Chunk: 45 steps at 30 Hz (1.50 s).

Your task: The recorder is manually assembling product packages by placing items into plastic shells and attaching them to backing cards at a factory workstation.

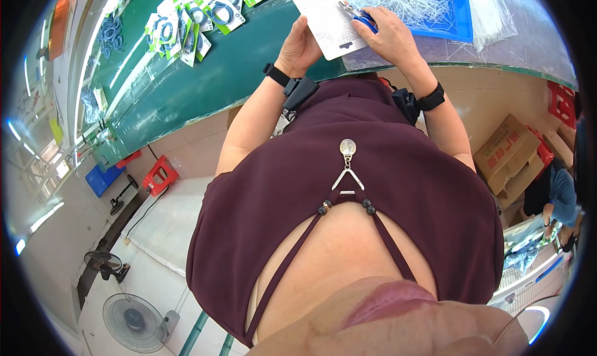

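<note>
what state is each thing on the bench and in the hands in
White printed rectangular card, gripped at its left edge by the left hand
Metal cutters with blue handles, held in the right hand; blades too small to judge
Blue rectangular plastic tray, heaped with thin clear strips
Blue-grey coiled cables on green-and-white cards, piled, overlapping
Loose blue coiled cables, heaped

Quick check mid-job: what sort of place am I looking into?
Probably a small packing or assembly workshop. The green worktop carries a pile of carded coiled cables, a blue tray nearby is heaped with thin clear strips, and the right hand holds a blue-handled tool.
</note>
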Motion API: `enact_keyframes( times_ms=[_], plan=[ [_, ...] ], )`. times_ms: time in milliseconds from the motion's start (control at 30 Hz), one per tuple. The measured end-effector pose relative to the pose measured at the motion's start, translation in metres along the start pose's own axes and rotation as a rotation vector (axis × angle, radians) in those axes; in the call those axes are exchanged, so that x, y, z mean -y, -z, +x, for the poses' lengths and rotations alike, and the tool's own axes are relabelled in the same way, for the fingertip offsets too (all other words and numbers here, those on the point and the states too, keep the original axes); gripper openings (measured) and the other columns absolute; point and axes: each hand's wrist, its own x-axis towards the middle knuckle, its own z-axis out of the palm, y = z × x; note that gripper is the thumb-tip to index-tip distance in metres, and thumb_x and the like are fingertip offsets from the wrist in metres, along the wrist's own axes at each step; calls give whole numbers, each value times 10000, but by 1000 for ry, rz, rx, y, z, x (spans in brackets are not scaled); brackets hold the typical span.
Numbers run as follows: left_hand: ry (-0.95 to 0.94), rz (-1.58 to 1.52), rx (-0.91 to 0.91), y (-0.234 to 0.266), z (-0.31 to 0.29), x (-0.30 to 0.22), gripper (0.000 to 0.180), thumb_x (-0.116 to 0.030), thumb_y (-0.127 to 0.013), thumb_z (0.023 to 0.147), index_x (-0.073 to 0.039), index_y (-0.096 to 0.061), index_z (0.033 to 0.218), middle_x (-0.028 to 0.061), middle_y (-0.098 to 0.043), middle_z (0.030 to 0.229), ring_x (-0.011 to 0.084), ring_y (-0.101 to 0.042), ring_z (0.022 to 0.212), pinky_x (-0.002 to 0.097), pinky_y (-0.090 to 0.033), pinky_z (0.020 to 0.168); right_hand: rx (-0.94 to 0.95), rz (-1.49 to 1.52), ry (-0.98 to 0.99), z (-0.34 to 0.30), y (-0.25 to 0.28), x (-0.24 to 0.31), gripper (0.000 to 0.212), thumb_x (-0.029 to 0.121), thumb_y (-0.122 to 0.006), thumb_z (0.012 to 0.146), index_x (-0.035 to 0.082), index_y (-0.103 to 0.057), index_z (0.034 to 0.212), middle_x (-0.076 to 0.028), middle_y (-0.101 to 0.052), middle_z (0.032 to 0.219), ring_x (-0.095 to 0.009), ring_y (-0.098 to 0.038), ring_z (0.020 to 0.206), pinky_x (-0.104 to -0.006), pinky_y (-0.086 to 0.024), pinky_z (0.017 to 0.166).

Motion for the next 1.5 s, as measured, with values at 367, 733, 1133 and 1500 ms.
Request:
enact_keyframes(
  times_ms=[367, 733, 1133, 1500],
  plan=[
    [-20, 195, 28, 1, 11, 6, 687, -303, -686, 860, -35, -328, 1381, 151, -465, 1354, 274, -472, 1250, 453, -384, 1067, 61, 46, 48, 4, -22, -22, 371, 329, -613, 896, 10, -617, 1086, -166, -641, 944, -336, -614, 862, -392, -481, 755],
    [47, 253, -35, 24, 11, 11, 672, -160, -682, 861, -72, -295, 1403, 133, -479, 1315, 256, -492, 1225, 449, -414, 1045, 202, 309, -109, 6, -40, -43, 389, 367, -601, 899, 3, -661, 1021, -203, -670, 885, -348, -643, 819, -393, -492, 726],
    [71, 308, -54, 19, 8, 18, 792, -147, -688, 846, -95, -206, 1471, 112, -452, 1337, 238, -444, 1259, 425, -383, 1051, 68, 355, -2, 22, -48, -38, 433, 388, -577, 920, 1, -591, 1114, -173, -615, 1029, -309, -601, 943, -373, -472, 815],
    [100, 338, -52, 29, 7, 18, 757, -139, -675, 856, -68, -222, 1458, 113, -461, 1318, 226, -447, 1257, 432, -394, 1038, 175, 297, -49, 28, -42, -40, 455, 434, -582, 903, 18, -630, 1080, -190, -659, 980, -331, -631, 908, -385, -490, 800]
  ],
)
